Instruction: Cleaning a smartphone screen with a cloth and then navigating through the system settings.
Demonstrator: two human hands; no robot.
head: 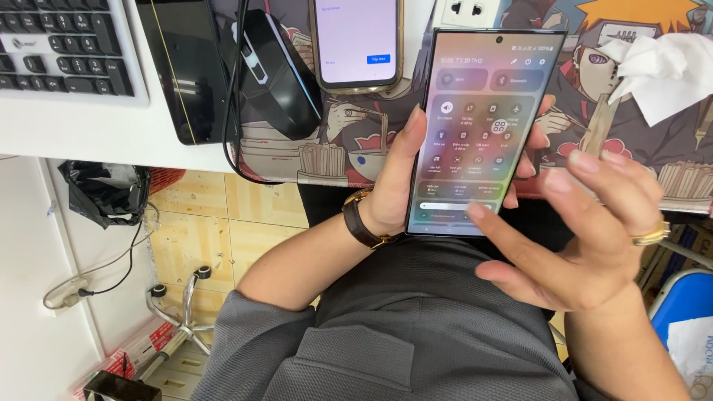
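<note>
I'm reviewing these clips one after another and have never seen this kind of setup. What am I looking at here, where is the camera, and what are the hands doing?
There is no machine here: a seated person works with two bare hands, and the single picture comes from a camera worn on their head, looking down over their lap and the desk edge.

The left hand, with a brown watch on the wrist, holds a large smartphone upright, its screen lit with a panel of round setting icons. The right hand, wearing a gold ring, has its index fingertip at the lower edge of that screen.

On the desk lie a second phone with a lit pale screen, a black computer mouse, a keyboard, a flat black box, a crumpled white tissue, and a cartoon-printed desk mat. A black plastic bag hangs below the desk.
</note>
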